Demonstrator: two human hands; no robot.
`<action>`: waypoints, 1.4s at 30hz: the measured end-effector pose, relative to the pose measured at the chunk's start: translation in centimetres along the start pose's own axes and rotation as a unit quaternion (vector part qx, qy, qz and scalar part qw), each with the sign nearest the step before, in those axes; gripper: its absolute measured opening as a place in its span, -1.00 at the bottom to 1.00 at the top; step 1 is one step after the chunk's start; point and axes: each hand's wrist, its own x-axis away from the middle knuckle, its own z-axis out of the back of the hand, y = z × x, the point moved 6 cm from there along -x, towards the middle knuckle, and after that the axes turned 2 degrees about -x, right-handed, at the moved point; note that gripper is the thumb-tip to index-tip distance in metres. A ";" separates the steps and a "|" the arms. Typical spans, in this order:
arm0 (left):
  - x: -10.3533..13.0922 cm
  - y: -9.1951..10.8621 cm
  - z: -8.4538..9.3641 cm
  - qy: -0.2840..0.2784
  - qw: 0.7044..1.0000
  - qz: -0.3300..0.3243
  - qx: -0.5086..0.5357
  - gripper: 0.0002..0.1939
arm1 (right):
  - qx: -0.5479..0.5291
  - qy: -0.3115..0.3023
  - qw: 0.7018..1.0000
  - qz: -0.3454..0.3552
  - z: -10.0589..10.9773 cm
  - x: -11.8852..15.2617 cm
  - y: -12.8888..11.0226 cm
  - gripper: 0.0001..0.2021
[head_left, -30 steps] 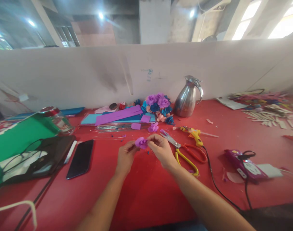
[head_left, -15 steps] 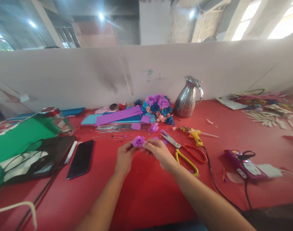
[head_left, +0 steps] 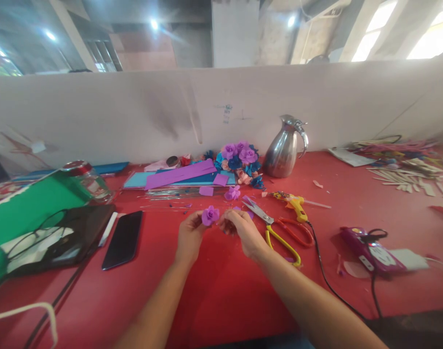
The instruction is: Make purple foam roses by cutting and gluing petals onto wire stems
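Holding the purple flower [head_left: 210,216] at its left side, the left hand [head_left: 190,236] has a closed grip above the red worktop [head_left: 221,300]. Right hand [head_left: 241,227] sits just beside, at three o'clock, fingers bunched; whether that grip contains anything cannot be determined. Noted from the held flower: mixed flower cluster [head_left: 239,161], one o'clock; scissors [head_left: 268,220], three o'clock; glue gun [head_left: 297,207], three o'clock, farther out; phone [head_left: 122,240], between eight and nine.
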 end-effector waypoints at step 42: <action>0.3 0.5 0.1 0.012 0.999 -0.047 0.013 -0.87 | 0.147 0.052 0.980 0.121 -1.4 1.6 0.0 -0.80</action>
